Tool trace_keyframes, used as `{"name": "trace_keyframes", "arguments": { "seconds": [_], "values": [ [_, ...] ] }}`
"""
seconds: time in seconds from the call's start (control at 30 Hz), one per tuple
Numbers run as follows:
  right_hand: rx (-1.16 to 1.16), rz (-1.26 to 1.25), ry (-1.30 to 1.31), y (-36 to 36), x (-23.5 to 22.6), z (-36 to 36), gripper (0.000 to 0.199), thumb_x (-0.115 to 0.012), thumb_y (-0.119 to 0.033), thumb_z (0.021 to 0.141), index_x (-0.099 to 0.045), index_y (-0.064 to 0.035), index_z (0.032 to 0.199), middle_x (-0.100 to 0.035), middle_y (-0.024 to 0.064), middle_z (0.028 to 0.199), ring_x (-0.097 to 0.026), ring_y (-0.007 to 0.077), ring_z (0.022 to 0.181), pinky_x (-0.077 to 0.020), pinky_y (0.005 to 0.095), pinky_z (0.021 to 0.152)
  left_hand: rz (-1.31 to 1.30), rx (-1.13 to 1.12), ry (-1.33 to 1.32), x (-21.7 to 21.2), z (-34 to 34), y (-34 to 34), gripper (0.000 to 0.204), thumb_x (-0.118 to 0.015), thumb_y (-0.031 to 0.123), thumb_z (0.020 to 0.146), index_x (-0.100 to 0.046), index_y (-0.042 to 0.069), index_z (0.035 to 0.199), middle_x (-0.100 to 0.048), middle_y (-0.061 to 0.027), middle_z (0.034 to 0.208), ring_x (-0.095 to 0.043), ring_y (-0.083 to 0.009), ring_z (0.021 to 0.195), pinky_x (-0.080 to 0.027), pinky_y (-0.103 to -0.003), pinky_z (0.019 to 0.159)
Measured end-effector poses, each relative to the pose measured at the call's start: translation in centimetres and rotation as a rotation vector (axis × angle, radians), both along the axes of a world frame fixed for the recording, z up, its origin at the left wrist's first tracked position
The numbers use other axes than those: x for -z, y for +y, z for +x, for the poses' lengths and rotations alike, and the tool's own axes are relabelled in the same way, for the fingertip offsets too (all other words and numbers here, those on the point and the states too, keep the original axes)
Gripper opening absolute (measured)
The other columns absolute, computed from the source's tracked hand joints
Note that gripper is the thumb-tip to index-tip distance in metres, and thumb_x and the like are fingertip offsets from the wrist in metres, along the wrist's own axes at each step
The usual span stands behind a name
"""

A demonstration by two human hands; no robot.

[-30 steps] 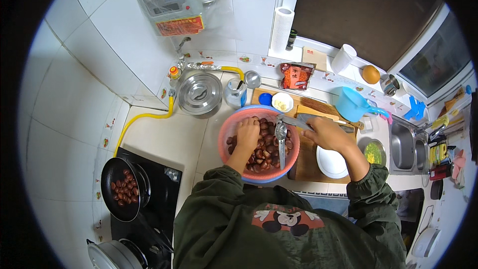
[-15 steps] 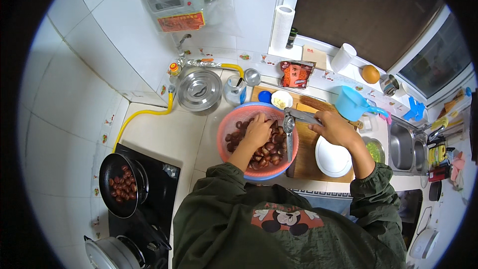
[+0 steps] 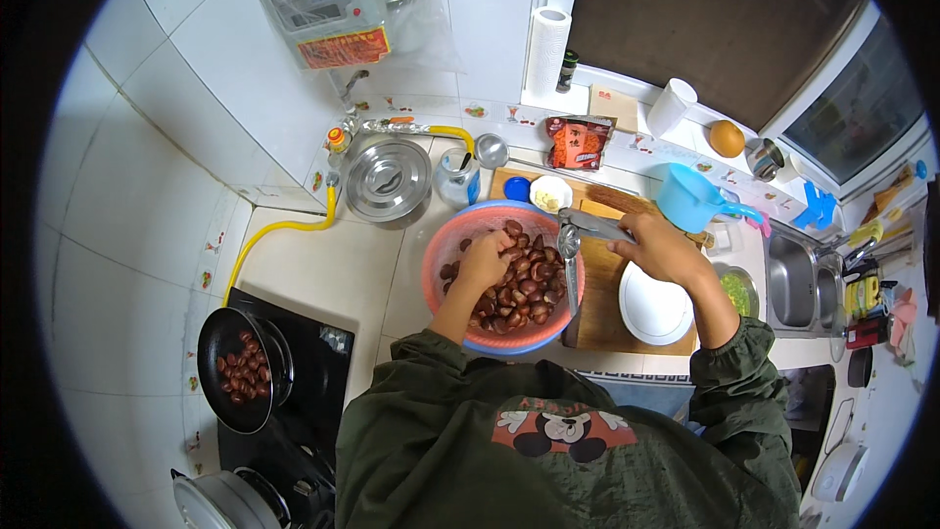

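The left hand (image 3: 487, 260) rests curled on the chestnuts (image 3: 519, 284) in the colander (image 3: 441, 260); its grip cannot be told. The right hand (image 3: 654, 245) is clamped around a metal tool (image 3: 578, 235) over them.

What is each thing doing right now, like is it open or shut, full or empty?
Pink colander: full of chestnuts.
Steel pot: lid on.
Black pan: holds chestnuts.
White plate: empty.
Left hand: in the chestnuts.
Right hand: holding metal tool, handles spread.
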State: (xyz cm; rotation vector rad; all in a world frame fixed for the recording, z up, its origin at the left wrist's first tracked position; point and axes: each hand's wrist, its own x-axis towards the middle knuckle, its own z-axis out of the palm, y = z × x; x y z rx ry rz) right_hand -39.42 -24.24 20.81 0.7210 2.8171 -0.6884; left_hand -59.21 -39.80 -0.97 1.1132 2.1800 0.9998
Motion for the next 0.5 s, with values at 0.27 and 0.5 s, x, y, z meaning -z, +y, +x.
{"name": "trace_keyframes", "arguments": {
  "seconds": [0.27, 0.5],
  "values": [
    [-0.011, -0.004, 0.010, 0.3, 0.1, -0.4, 0.030, -0.061, -0.025, 0.082, -0.058, 0.0036, 0.087, -0.060, 0.0224, 0.081, -0.057, 0.0386, 0.078, -0.0433, 0.0426, 0.069, -0.026, 0.036, 0.316, -2.5, 2.2, -0.1, 0.037, -0.062, 0.002, 0.073, -0.059, 0.011, 0.109, -0.060, -0.0137, 0.096, -0.059, -0.0301, 0.089, -0.048, -0.038, 0.076],
    [-0.103, 0.074, 0.050, 0.1, 0.8, -1.8, 0.028, -0.060, -0.026, 0.081, -0.059, 0.0015, 0.087, -0.061, 0.0211, 0.082, -0.058, 0.0379, 0.079, -0.0438, 0.0445, 0.070, 0.488, -0.181, -0.838, -4.4, 2.4, -3.0, 0.035, -0.058, -0.005, 0.080, -0.055, 0.000, 0.114, -0.062, -0.0073, 0.098, -0.060, -0.0130, 0.086, -0.049, -0.023, 0.073]
  ]
}}
